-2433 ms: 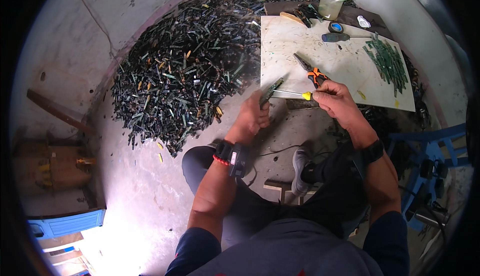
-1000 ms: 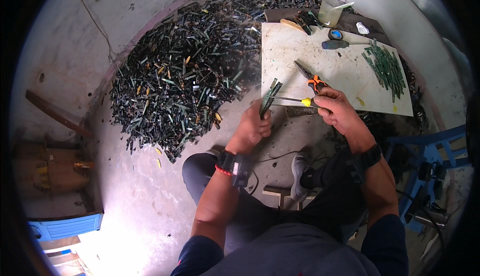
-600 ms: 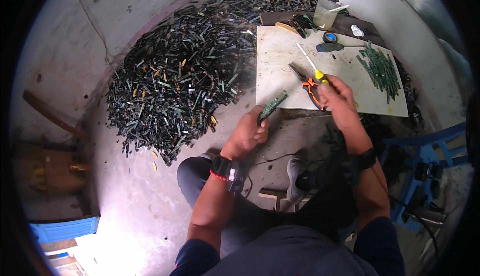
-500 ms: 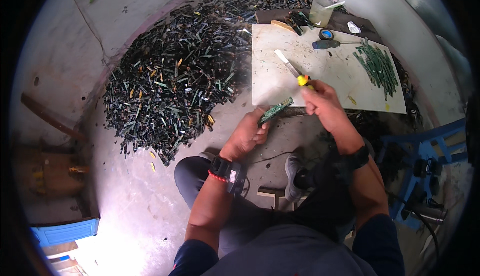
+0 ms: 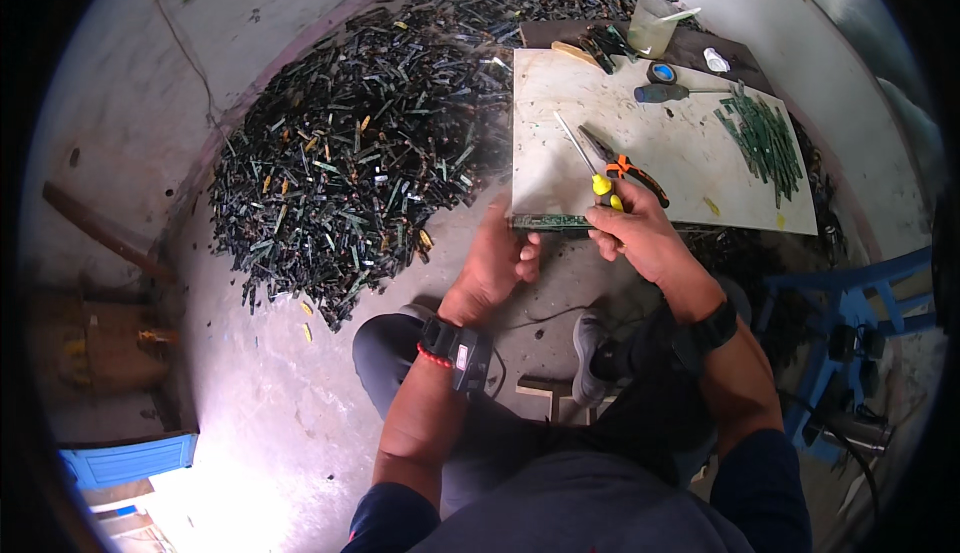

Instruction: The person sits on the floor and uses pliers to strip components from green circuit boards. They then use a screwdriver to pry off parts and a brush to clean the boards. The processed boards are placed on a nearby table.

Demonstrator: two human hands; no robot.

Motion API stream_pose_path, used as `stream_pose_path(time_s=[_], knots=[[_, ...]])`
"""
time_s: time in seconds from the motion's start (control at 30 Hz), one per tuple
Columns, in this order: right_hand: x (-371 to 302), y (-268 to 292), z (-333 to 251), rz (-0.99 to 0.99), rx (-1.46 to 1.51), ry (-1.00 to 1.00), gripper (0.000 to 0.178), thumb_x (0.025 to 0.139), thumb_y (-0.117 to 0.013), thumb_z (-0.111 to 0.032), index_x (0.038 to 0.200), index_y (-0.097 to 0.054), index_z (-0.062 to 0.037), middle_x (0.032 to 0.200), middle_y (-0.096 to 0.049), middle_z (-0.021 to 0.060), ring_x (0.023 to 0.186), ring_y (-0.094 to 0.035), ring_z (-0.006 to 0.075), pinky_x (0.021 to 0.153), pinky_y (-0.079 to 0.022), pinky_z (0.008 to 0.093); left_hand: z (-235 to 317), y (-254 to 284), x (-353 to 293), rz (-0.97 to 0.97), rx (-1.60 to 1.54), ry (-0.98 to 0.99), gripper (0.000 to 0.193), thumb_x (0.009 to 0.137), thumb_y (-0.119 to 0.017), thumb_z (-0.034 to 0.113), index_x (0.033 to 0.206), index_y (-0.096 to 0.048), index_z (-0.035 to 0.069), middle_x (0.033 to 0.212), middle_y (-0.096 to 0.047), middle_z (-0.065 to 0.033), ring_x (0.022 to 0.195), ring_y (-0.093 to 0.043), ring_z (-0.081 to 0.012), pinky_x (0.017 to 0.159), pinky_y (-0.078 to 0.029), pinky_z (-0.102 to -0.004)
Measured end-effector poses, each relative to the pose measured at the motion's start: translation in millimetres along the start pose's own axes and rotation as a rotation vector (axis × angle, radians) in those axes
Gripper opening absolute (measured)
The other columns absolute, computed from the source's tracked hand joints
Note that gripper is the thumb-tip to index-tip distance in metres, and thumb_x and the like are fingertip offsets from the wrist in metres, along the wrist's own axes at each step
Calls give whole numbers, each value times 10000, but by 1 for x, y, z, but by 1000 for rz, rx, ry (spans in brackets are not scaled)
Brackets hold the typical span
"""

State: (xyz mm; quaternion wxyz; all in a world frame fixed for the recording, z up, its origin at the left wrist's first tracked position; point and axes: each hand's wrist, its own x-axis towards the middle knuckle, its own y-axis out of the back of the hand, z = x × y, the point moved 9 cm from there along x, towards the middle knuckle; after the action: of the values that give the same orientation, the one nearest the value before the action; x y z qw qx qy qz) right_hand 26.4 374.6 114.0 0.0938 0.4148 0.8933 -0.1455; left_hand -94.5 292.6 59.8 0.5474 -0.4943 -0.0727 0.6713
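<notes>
A narrow green circuit board strip lies level between my two hands, in front of the white board's near edge. My left hand grips its left end, the lower fingers curled below. My right hand is closed round the yellow-and-black handle of a flat-bladed tool; the thin blade points up and left, its edge toward me. The fingers of that hand also meet the strip's right end. Just beyond the right hand, pliers with orange-and-black handles rest on the white board.
Green strips are stacked at the board's right. A screwdriver, a tape roll and a cloudy cup stand farther back. A large heap of dark strips covers the floor leftward. A blue stool is at right.
The strip has turned from slanting to level, and my right hand has come down to its right end. The blade has rotated from flat to edge-on. The pliers have come into sight.
</notes>
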Motion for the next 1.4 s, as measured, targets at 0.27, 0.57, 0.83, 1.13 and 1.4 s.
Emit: stream_pose_path(time_s=[0.27, 0.57, 0.83, 1.13, 1.4], knots=[[-7, -11, 5, 195, 102, 94, 149, 880, -628, -117, 920, -521, -21, 757, -596, 65, 590, -572, 115, 528, -506, 256, 11, 10, 9, 11, 116, -224, 634, 861, -372, 671, 753, -537, 68, 654, -517, -57, 493, -455, -170, 474, -349, -257], [-6, -42, 30, 158, 88, 138, 147, 882, -629, -119, 929, -523, -30, 739, -614, 38, 616, -598, 89, 531, -486, 217, 11, 3, 6, -43, 210, -329, 551, 905, -394, 551, 1101, -503, 47, 989, -590, -97, 798, -602, -212, 700, -467, -346], [-6, -50, 34, 53, -18, -13, 240, 850, -672, -188, 986, -554, -30, 796, -615, 20, 646, -590, 70, 532, -481, 203, 13, -23, -5, -86, 260, -326, 443, 970, -299, 392, 957, -523, 10, 778, -544, -69, 602, -482, -159, 557, -434, -312], [-6, -42, 39, 24, 76, -81, 273, 843, -683, -224, 957, -552, -12, 800, -637, 60, 653, -618, 110, 528, -499, 229, -2, -34, 7, -218, 50, -183, 400, 970, -307, 378, 942, -524, 43, 694, -492, -18, 576, -468, -139, 510, -406, -289], [-4, -42, 42, 47, 85, -83, 256, 862, -654, -203, 977, -544, -3, 788, -640, 74, 633, -630, 132, 504, -496, 233, -19, -8, 27, -197, 170, -213, 382, 971, -325, 378, 922, -528, 59, 623, -423, 17, 518, -409, -124, 475, -351, -278]])
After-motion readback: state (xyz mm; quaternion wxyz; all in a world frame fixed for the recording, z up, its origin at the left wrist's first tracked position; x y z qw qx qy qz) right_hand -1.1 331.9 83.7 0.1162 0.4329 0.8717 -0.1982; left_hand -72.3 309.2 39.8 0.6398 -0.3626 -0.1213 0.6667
